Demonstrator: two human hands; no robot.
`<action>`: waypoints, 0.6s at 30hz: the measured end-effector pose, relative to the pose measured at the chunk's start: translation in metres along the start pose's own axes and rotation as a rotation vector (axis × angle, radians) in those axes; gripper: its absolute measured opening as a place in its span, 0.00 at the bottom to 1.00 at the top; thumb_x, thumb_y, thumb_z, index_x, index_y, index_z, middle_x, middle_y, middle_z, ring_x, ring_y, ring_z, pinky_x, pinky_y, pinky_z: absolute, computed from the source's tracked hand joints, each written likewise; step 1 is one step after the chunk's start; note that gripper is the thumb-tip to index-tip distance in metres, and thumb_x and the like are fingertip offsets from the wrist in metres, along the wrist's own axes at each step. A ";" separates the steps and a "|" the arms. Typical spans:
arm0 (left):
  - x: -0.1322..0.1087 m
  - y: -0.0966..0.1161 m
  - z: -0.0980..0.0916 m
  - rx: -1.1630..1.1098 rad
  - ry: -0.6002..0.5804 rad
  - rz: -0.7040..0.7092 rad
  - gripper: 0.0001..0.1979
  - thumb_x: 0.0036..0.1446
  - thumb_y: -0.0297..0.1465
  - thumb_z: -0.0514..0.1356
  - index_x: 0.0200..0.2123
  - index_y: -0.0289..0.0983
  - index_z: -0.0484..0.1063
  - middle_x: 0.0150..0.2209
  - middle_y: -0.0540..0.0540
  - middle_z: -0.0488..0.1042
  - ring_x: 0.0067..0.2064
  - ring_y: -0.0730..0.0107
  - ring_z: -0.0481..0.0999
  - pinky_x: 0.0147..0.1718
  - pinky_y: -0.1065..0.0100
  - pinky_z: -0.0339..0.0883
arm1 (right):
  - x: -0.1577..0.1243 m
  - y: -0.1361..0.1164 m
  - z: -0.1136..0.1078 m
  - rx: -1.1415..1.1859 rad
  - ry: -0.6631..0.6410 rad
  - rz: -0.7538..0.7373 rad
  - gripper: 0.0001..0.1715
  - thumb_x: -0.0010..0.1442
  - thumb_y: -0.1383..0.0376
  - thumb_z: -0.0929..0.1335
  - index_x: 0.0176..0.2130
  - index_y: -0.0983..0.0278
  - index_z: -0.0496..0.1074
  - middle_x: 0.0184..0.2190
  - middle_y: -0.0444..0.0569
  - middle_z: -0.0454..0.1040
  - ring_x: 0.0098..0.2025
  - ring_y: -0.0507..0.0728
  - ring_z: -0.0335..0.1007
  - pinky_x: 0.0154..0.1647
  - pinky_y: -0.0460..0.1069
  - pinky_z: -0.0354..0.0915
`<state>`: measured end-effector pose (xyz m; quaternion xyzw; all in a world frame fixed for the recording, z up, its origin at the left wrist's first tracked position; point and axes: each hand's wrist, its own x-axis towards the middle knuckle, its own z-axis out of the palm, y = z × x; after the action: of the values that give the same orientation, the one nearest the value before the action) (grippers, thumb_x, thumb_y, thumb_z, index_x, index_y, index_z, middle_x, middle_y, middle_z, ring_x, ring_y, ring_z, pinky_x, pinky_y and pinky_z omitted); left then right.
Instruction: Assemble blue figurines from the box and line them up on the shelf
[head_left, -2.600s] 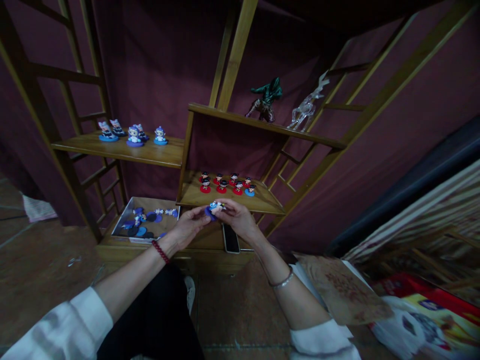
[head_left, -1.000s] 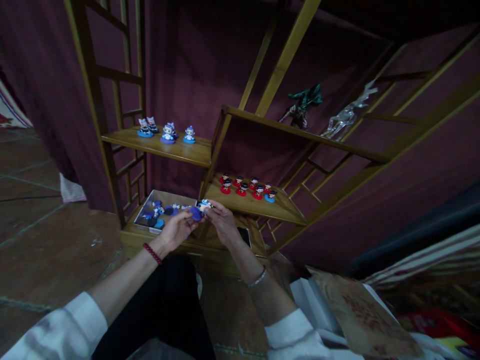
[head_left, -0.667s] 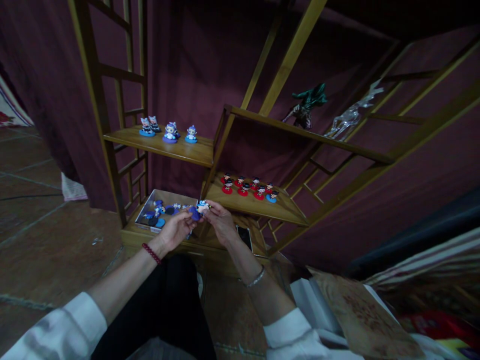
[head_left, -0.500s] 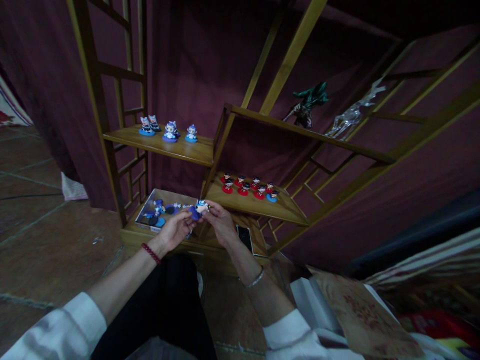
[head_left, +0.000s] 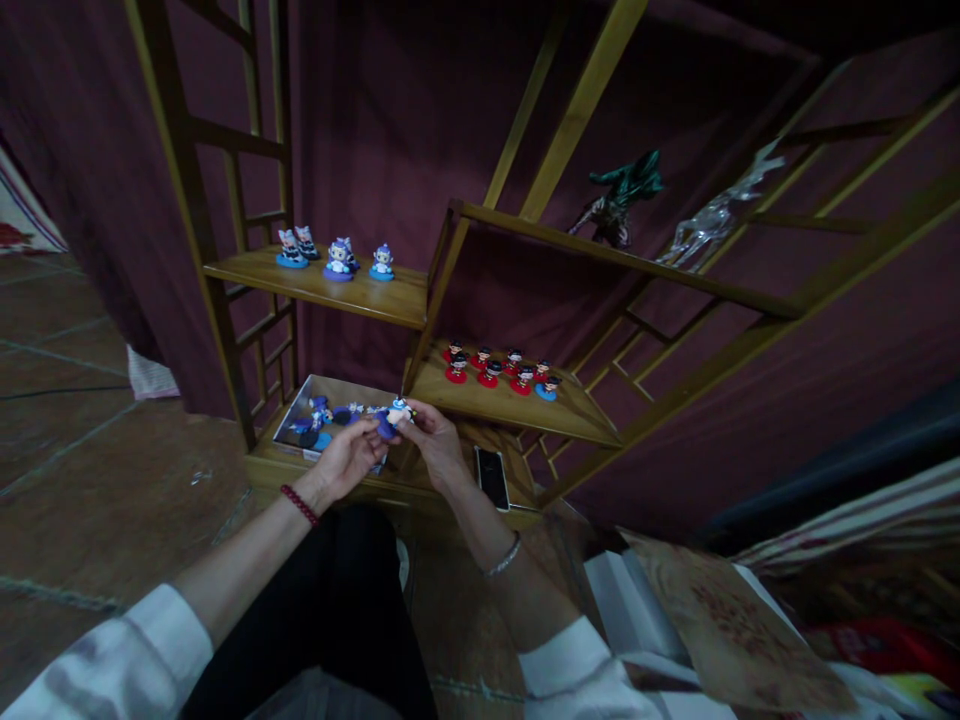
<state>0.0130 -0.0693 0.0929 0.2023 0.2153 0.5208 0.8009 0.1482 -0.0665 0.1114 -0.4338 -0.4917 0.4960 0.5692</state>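
Observation:
Between my two hands is a small figurine (head_left: 398,411) with a blue-and-white top and a round purple base, tilted sideways. My left hand (head_left: 354,452) pinches it by the base. The fingers of my right hand (head_left: 436,440) are closed on its upper part and hide some of it. Just left of my hands, an open white box (head_left: 283,436) holds several more blue and purple figurines (head_left: 321,412), lying jumbled. On the upper left shelf (head_left: 390,298), several blue and purple figurines (head_left: 339,258) stand upright.
Several figurines on red bases (head_left: 491,374) and one on a blue base (head_left: 547,388) stand on the middle shelf (head_left: 570,424). A phone (head_left: 491,478) lies on the bottom board. Higher right are a green statuette (head_left: 626,195) and a clear deer figure (head_left: 712,220). A paper bag (head_left: 735,620) sits lower right.
Both hands still hold the figurine; it has shifted slightly left and its top is turned a little. The view has moved slightly. The shelf figurines stay in place.

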 end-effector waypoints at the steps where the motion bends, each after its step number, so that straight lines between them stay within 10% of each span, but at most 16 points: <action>1: 0.000 0.000 0.000 0.003 0.004 -0.003 0.04 0.49 0.22 0.55 0.28 0.32 0.70 0.27 0.45 0.74 0.30 0.71 0.74 0.26 0.73 0.64 | 0.000 0.000 0.000 0.002 0.002 0.005 0.22 0.39 0.61 0.73 0.37 0.62 0.73 0.33 0.45 0.75 0.35 0.53 0.69 0.42 0.49 0.64; 18: 0.001 -0.004 -0.006 0.057 -0.022 0.009 0.06 0.49 0.23 0.55 0.31 0.32 0.70 0.29 0.44 0.75 0.31 0.70 0.74 0.29 0.71 0.65 | -0.005 -0.001 0.004 -0.004 0.008 0.012 0.21 0.40 0.62 0.72 0.37 0.62 0.73 0.34 0.44 0.75 0.35 0.53 0.68 0.39 0.48 0.66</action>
<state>0.0131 -0.0692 0.0859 0.2317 0.2203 0.5158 0.7948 0.1443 -0.0714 0.1124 -0.4402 -0.4877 0.4967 0.5672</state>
